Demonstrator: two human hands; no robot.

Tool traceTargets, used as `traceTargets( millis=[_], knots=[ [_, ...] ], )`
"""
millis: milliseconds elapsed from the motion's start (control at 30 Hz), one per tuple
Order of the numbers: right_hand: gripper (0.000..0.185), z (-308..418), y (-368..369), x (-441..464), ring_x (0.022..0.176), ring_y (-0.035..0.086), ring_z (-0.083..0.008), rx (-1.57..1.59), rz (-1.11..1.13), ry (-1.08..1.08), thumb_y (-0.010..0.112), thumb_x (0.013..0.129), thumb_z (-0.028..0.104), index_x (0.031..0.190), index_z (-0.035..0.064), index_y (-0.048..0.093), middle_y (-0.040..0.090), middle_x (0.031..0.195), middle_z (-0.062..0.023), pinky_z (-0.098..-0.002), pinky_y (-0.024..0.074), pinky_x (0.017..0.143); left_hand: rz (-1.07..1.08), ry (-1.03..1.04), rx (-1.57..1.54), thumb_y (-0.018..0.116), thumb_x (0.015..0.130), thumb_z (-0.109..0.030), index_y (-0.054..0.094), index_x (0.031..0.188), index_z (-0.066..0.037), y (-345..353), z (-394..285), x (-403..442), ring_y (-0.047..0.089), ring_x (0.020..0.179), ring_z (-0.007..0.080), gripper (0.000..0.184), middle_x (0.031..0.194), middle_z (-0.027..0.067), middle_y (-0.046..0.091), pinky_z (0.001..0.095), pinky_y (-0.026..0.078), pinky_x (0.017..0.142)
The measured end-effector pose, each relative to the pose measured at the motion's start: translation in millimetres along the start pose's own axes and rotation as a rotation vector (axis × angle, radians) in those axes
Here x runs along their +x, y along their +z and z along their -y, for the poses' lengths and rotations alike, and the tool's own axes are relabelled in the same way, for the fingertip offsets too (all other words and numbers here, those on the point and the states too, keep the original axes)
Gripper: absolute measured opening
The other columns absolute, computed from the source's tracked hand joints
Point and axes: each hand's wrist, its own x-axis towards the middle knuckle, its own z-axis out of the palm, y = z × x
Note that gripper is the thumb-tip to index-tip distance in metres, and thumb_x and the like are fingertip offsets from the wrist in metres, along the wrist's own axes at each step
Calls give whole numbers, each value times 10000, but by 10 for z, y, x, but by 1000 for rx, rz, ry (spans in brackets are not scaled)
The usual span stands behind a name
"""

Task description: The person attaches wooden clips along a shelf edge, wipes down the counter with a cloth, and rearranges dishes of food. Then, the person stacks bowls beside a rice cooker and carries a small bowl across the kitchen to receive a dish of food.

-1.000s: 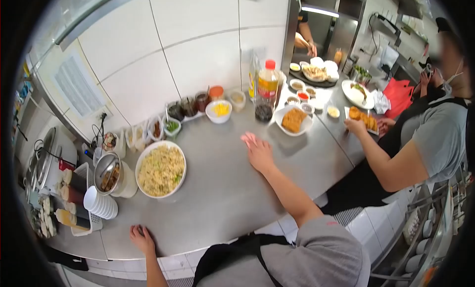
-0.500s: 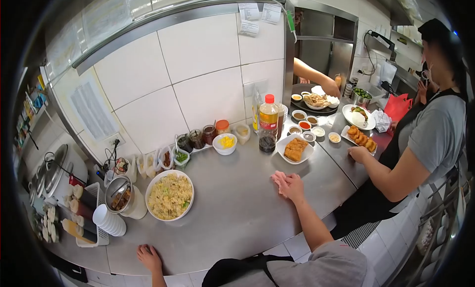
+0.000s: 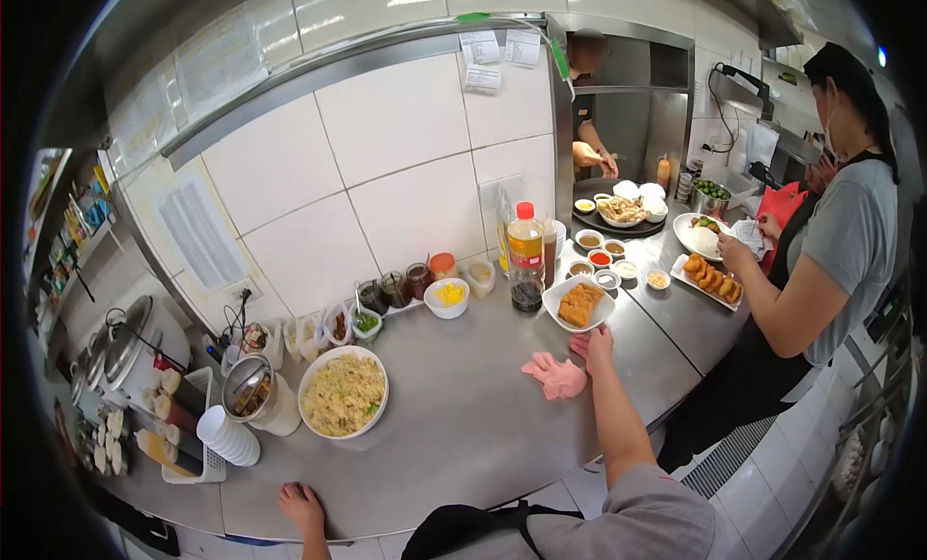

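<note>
On the steel counter's front edge rests my left hand [image 3: 301,508], palm down, fingers apart and holding nothing. My right hand [image 3: 597,350] reaches forward to the near rim of a white square bowl [image 3: 553,307], its fingers closed at that rim. In the bowl lies a golden fried piece of food [image 3: 580,305]. Something pink shows at the fingertips; I cannot tell what it is. A crumpled pink cloth [image 3: 557,377] lies on the counter just left of this hand. A large white bowl of fried rice [image 3: 343,396] stands further left.
A soy-sauce-like bottle [image 3: 525,259] stands behind the square bowl, with small sauce cups [image 3: 600,259] to the right. A co-worker [image 3: 830,232] stands right, by a plate of fried pieces [image 3: 713,278]. Another person is behind the pass-through. Stacked white cups [image 3: 230,436] stand left.
My right hand has let go of the pink cloth, leaving it on the counter, and moved to the square bowl's rim. The co-worker's hand has left the fried-food plate and now holds paper.
</note>
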Motion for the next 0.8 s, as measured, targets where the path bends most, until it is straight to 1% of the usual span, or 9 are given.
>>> traceTargets(
  millis=[67, 167, 300, 367, 500, 600, 700, 767, 800],
  knots=[
    [463, 87, 67, -155, 568, 597, -245, -60, -63, 16, 449, 858, 205, 1262, 100, 248, 561, 801, -161, -321, 515, 454, -26, 24, 3, 547, 777, -194, 504, 955, -37, 28, 51, 10, 447, 1025, 350, 241, 1100, 181, 488, 438, 352, 863],
    [445, 26, 65, -94, 536, 590, -237, -148, -66, -27, 466, 843, 148, 1238, 97, 268, 565, 800, -160, -315, 507, 425, -13, 6, -18, 548, 775, -192, 504, 951, -36, 35, 31, 17, 443, 1032, 350, 239, 1085, 183, 493, 440, 349, 865],
    [474, -30, 53, -46, 597, 609, -248, -255, -64, -33, 470, 845, 195, 1262, 110, 261, 573, 820, -160, -344, 520, 479, 0, -21, -16, 548, 776, -195, 507, 945, -34, 29, 15, -3, 438, 1040, 353, 237, 1089, 187, 492, 440, 345, 870],
    [387, -58, 67, -70, 603, 623, -259, -118, -65, -67, 448, 840, 144, 1194, 48, 325, 583, 823, -166, -342, 526, 478, 4, -37, -12, 547, 778, -194, 507, 944, -32, 9, 5, 20, 435, 1044, 354, 236, 1091, 188, 491, 440, 343, 872],
    [285, -40, 50, -301, 605, 631, -272, -203, -98, -1, 418, 833, 94, 1098, -9, 394, 591, 835, -182, -339, 537, 482, -27, -7, -66, 548, 775, -188, 505, 945, -31, 62, 49, 23, 432, 1040, 353, 236, 1091, 187, 489, 439, 342, 874],
    [264, -68, 14, -369, 608, 633, -272, -143, 28, 14, 419, 824, 76, 1068, -26, 429, 595, 846, -198, -343, 551, 518, -14, -30, -87, 555, 766, -187, 501, 948, -33, 49, 48, 1, 428, 1037, 350, 245, 1093, 180, 486, 440, 340, 874],
    [281, 189, 329, -832, 624, 635, -265, -294, 174, 40, 441, 819, 77, 1075, -39, 437, 599, 847, -203, -332, 550, 551, -1, -58, -73, 567, 750, -188, 498, 950, -40, -16, -31, 21, 424, 1037, 343, 258, 1099, 168, 483, 442, 337, 873],
    [284, 259, 526, -1007, 647, 637, -248, -344, 480, 124, 466, 821, 96, 1065, -49, 464, 606, 849, -193, -320, 548, 561, 13, -66, -45, 574, 742, -188, 496, 950, -44, -26, -24, 16, 421, 1038, 339, 265, 1102, 161, 481, 444, 335, 873],
    [280, 173, 591, -997, 657, 638, -244, -439, 511, 164, 476, 824, 111, 1049, -54, 477, 609, 851, -185, -320, 548, 558, 2, -57, -38, 577, 735, -189, 498, 945, -49, -11, 2, 20, 422, 1038, 336, 264, 1099, 156, 483, 443, 334, 872]
  ],
)
